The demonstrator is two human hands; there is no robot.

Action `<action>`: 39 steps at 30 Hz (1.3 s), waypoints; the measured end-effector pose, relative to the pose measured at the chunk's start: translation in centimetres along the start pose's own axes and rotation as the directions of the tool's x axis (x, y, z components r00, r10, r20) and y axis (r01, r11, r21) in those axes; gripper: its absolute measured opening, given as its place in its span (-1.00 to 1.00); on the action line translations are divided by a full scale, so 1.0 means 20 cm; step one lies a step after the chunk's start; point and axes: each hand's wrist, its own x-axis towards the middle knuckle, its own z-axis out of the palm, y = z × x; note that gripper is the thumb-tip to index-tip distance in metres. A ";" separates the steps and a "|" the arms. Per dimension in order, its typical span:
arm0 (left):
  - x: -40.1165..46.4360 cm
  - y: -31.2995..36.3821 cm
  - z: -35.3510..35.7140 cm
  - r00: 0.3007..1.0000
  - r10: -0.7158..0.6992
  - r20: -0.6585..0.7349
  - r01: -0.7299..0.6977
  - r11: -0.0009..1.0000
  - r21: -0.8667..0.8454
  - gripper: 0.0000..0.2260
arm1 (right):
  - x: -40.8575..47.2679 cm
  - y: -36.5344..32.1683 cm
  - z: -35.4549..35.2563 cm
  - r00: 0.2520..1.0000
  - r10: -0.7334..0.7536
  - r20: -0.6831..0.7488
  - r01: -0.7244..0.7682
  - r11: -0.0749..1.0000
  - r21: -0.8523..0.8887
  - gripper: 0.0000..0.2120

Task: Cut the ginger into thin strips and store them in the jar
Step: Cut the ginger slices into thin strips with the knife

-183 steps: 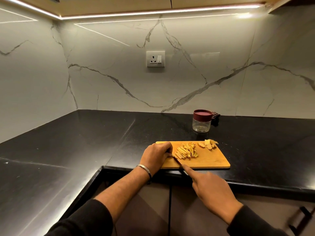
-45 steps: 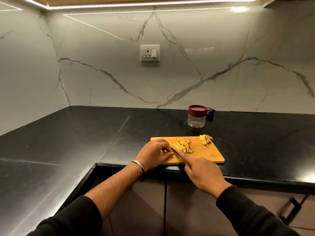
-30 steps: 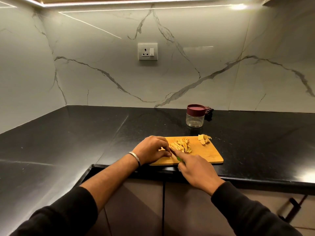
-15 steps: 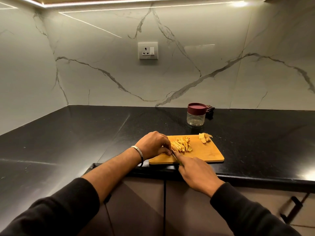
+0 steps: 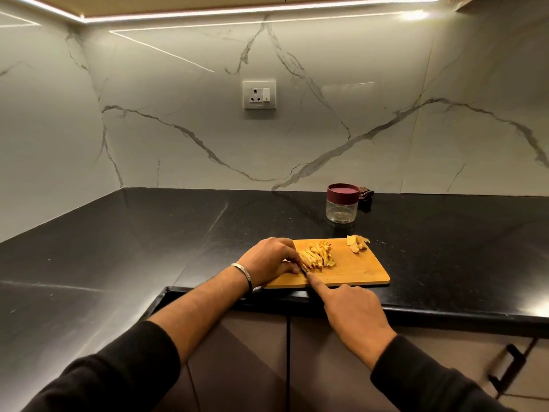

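Black stone counter [image 5: 148, 248]: my right hand [image 5: 355, 315], gripping the dark-bladed knife [image 5: 304, 269], has drawn back toward 6 o'clock from the pale yellow ginger strips [image 5: 316, 257] on the rectangular wooden cutting board [image 5: 356, 272], while my left hand [image 5: 269, 260], fingers curled, pins the uncut ginger, so slicing continues.

You're working in dim, warm light from an LED strip [image 5: 237, 11] under the cabinet; it glares at the far right and streaks across the marble wall [image 5: 326, 138]. The black desk [image 5: 118, 248] reflects it softly. Straight edges bow near the frame's borders, and the near-right cabinet handle [image 5: 505, 370] is blurred.
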 end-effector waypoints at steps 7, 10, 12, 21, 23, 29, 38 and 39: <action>-0.02 -0.01 0.05 0.995 -0.029 -0.098 0.026 0.999 -0.030 -0.80 | 0.02 0.01 0.02 1.000 0.020 0.005 -0.020 0.993 0.117 -0.43; -0.07 -0.02 0.08 0.979 -0.057 -0.193 0.044 0.996 -0.074 -0.89 | 0.02 0.02 0.01 0.999 0.041 0.006 -0.041 0.957 0.286 -0.46; -0.08 -0.01 0.09 0.973 -0.064 -0.222 0.044 0.995 -0.091 -0.89 | 0.02 0.01 0.00 0.998 0.054 0.027 -0.061 0.914 0.401 -0.48; -0.06 -0.02 0.06 0.983 -0.031 -0.183 0.021 0.998 -0.058 -0.89 | 0.09 -0.02 -0.03 0.998 0.037 0.042 -0.053 0.870 0.490 -0.49; -0.06 -0.02 0.05 0.986 -0.022 -0.167 0.016 0.999 -0.039 -0.88 | 0.11 -0.03 -0.03 0.998 0.022 0.053 -0.044 0.880 0.473 -0.49; -0.04 -0.02 0.03 0.991 0.006 -0.131 -0.006 1.000 0.000 -0.85 | 0.17 -0.03 -0.06 0.996 0.010 0.088 -0.046 0.907 0.418 -0.50; -0.06 -0.03 0.04 0.986 -0.030 -0.163 0.025 0.999 -0.028 -0.87 | 0.14 -0.05 -0.02 0.995 0.000 0.098 -0.038 0.922 0.384 -0.48; -0.06 -0.03 0.04 0.986 -0.035 -0.166 0.029 0.999 -0.035 -0.87 | 0.12 -0.04 -0.02 0.996 0.001 0.088 -0.034 0.927 0.373 -0.47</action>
